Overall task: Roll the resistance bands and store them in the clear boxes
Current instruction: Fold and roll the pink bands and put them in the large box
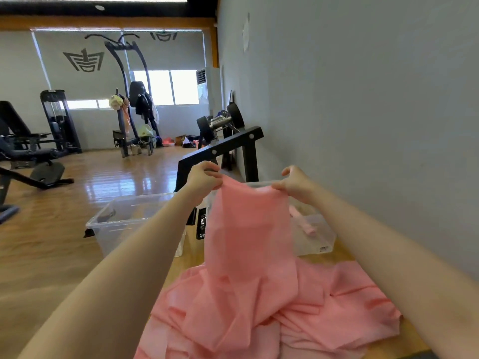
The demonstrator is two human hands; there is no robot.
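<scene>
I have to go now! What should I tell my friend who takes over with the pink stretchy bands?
Left hand and right hand each pinch a top corner of one pink band, held up and spread flat, its lower end trailing into the pile.
More pink bands lie in a heap on the wooden surface.
Two clear boxes: the left box shows no roll; the right box holds a small pink piece.
Left to do: roll the held band, box it, then the heap.

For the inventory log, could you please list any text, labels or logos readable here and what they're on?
No text can be read.
Wall logo: an emblem, no letters.
Box sticker: too small.
Black item between the boxes: white marking, blurred.
</scene>
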